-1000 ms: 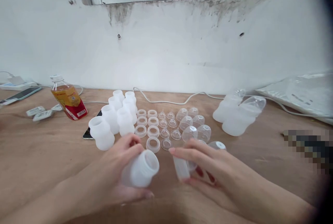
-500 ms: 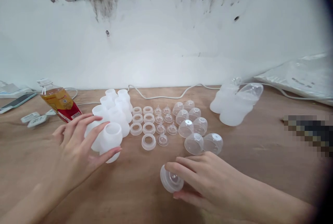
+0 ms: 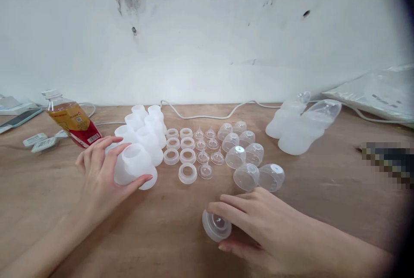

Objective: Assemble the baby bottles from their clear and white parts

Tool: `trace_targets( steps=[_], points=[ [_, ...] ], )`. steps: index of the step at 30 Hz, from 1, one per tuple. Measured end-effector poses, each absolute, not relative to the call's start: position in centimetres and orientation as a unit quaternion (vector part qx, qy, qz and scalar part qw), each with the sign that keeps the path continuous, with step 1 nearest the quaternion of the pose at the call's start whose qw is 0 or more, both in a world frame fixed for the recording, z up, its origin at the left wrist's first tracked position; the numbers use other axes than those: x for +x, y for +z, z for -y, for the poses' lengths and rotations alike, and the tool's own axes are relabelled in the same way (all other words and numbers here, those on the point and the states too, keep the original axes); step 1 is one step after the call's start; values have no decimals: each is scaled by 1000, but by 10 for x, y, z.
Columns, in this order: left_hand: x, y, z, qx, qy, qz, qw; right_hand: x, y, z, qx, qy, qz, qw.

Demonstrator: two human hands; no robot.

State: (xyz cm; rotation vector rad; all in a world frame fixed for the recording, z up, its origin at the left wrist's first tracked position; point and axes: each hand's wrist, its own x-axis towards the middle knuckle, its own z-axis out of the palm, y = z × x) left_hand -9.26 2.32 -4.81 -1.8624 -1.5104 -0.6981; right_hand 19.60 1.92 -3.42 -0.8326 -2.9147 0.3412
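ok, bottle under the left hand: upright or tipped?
Upright. The bottle stands on the table, open mouth facing up, left hand wrapped around its side.

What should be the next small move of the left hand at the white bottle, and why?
Probably let go and draw the left hand back. The white bottle already stands upright on the table, at the front of the bottle group, so it seems placed. The right hand holds a clear cap.
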Motion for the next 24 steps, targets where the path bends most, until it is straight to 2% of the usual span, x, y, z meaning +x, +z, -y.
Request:
trace_targets(
  steps=[9,12,14,17,20,24],
  points=[
    [-99,-47,-26,-697,-281,595,285,192,-35,-15,-299,101,948,33],
    [-89,-41,-12,-721,-359,508,305,187,-31,-13,-312,77,947,15],
    [-72,-40,3,-766,-403,416,279,182,-30,-13,-310,65,948,12],
    [-40,-48,18,-894,-281,332,109,174,-26,-15,-325,86,942,15],
    [-14,-61,16,-894,-255,366,-32,168,-22,-16,-325,123,938,1],
    [-4,-68,3,-882,-242,379,-143,168,-20,-18,-304,134,943,3]
  ],
)
